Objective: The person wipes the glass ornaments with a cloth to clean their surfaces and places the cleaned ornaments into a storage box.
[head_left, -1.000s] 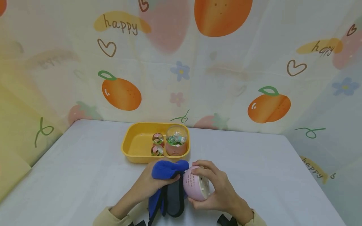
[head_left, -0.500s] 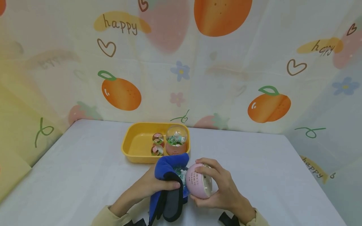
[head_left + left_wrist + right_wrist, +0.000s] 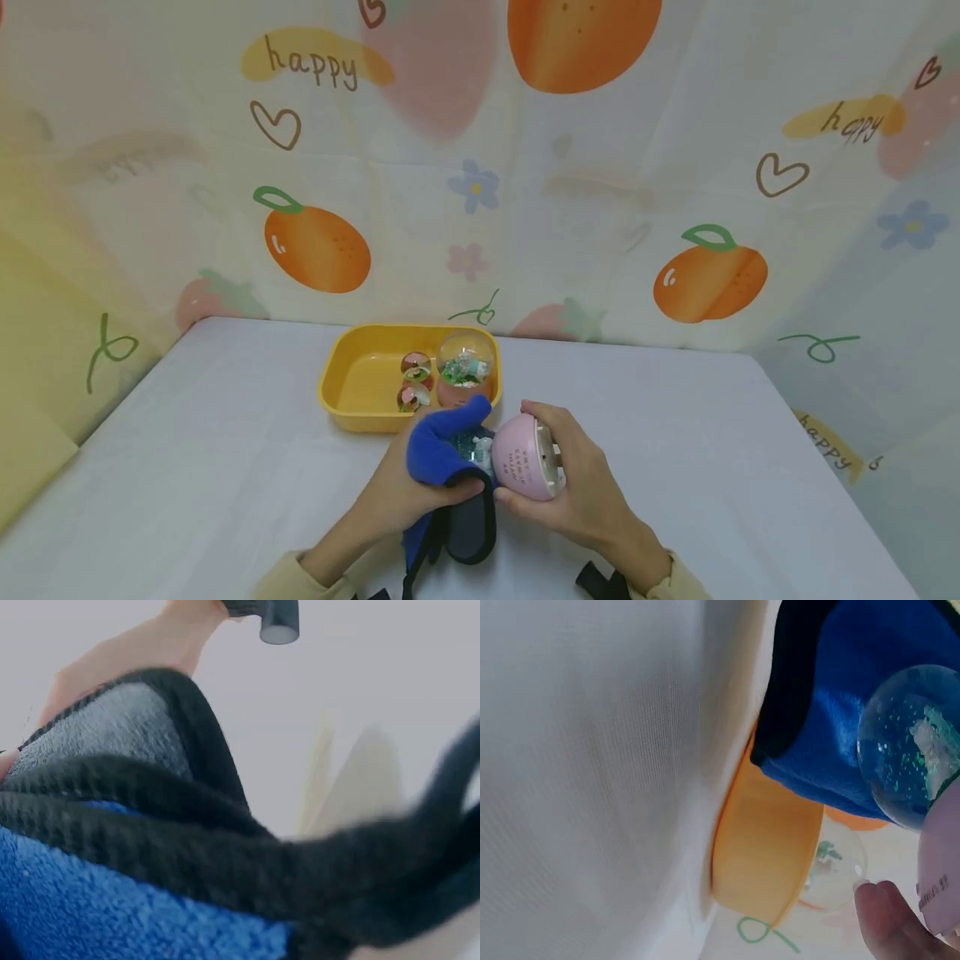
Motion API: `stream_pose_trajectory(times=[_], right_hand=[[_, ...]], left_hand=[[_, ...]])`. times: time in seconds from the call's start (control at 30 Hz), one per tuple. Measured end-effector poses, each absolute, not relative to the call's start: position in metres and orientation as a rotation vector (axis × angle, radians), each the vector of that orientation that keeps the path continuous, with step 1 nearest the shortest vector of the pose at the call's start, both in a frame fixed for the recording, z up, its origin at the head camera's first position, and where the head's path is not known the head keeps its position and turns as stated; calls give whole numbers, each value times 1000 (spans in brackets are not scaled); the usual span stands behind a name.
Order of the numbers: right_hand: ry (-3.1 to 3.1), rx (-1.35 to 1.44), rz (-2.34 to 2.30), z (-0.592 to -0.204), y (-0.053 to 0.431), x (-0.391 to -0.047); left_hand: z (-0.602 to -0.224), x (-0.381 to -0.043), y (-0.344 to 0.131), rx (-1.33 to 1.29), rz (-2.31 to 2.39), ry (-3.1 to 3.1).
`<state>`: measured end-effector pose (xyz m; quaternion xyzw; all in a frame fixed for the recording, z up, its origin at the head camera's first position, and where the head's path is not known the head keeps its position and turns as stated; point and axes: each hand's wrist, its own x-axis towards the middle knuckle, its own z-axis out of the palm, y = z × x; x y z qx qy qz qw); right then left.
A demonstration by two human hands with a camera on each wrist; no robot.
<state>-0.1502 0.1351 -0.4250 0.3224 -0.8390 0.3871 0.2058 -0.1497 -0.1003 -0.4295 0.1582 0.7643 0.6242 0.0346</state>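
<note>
In the head view my left hand (image 3: 393, 487) grips a fleecy blue cloth (image 3: 431, 450) with black edging, its thumb over a dark grey flap (image 3: 472, 525). My right hand (image 3: 592, 487) holds a snow globe by its pink base (image 3: 517, 458), thumb below and fingers at the far side. The globe lies sideways, with its underside turned right. Its clear dome (image 3: 896, 750) rests against the blue cloth in the right wrist view, with a pale figure and glitter inside. Cloth folds and black edging (image 3: 150, 825) fill much of the left wrist view.
Behind the hands stands a yellow tray (image 3: 348, 417) on the white table (image 3: 225, 450). A second snow globe (image 3: 465, 367) and small shiny balls (image 3: 415, 396) sit in its right half. A printed curtain (image 3: 585, 250) hangs along the table's back edge.
The cloth has folded back from the globe, so part of the dome shows. Both hands have risen slightly towards the tray, and the right fingers have shifted behind the pink base.
</note>
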Motion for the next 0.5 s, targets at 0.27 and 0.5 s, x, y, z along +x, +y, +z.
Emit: stream_pose_trajectory(times=[0.27, 0.5], right_hand=[[-2349, 916, 1260, -423, 136, -150], [-2309, 973, 1333, -420, 138, -149]], left_hand=[[-431, -145, -97, 610, 1922, 2507], [-430, -145, -102, 579, 2019, 2520]])
